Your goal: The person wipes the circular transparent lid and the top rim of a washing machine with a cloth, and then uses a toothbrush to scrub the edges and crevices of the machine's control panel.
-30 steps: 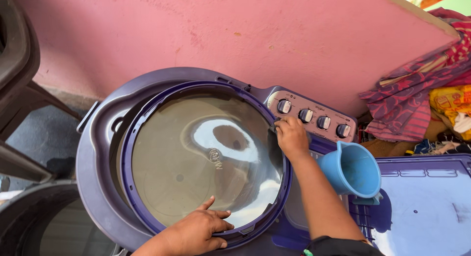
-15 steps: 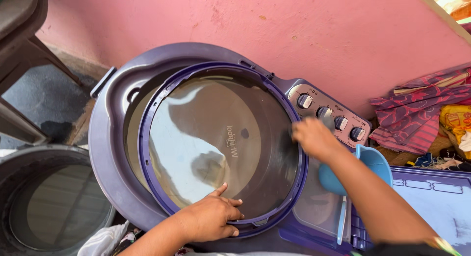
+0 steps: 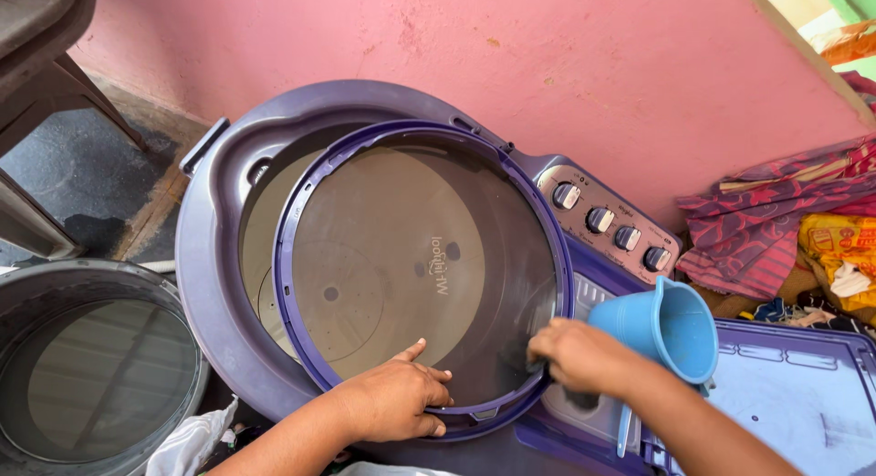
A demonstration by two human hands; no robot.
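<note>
A round see-through lid (image 3: 401, 257) with a purple rim lies tilted over the tub opening of a purple washing machine (image 3: 205, 257). My left hand (image 3: 392, 403) grips the lid's near edge, thumb on the clear pane and fingers curled over the rim. My right hand (image 3: 579, 355) is closed on the lid's lower right rim, and a dark cloth (image 3: 581, 399) shows under it. A blue plastic mug (image 3: 671, 325) stands just right of that hand.
A panel with several knobs (image 3: 607, 222) runs behind the lid, against a pink wall (image 3: 547, 56). A flat purple cover (image 3: 794, 385) lies at right, a heap of clothes (image 3: 785, 220) beyond it. A grey tub (image 3: 91, 366) stands at lower left, a white cloth (image 3: 192, 444) beside it.
My right hand has slid down the lid's right rim, from beside the knobs to the lower right edge near the mug. My left hand has stayed on the near edge. The view shifted.
</note>
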